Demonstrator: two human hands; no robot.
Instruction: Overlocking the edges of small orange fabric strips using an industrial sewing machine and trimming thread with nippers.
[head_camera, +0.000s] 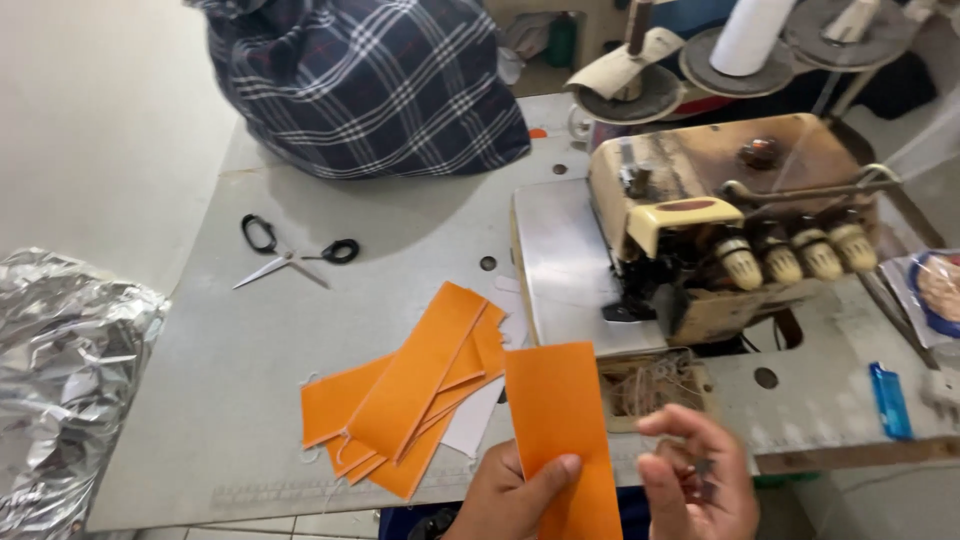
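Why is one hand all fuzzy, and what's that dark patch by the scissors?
In the head view, the right hand is smeared by motion blur, while the left hand pinching the orange strip looks sharper. The dark patch near the scissors is a soft shadow under the plaid bundle. The crinkled foil shows bright glare.

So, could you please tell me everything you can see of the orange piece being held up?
The orange strip is a flat, plain, long rectangle, apparently fabric or thin sheet. It is held nearly upright, tilted slightly, in front of the sewing machine. The left hand grips its lower part, thumb pressed on the front face. The right hand is close beside it with curled fingers; contact cannot be told. Its bottom end runs out of frame.
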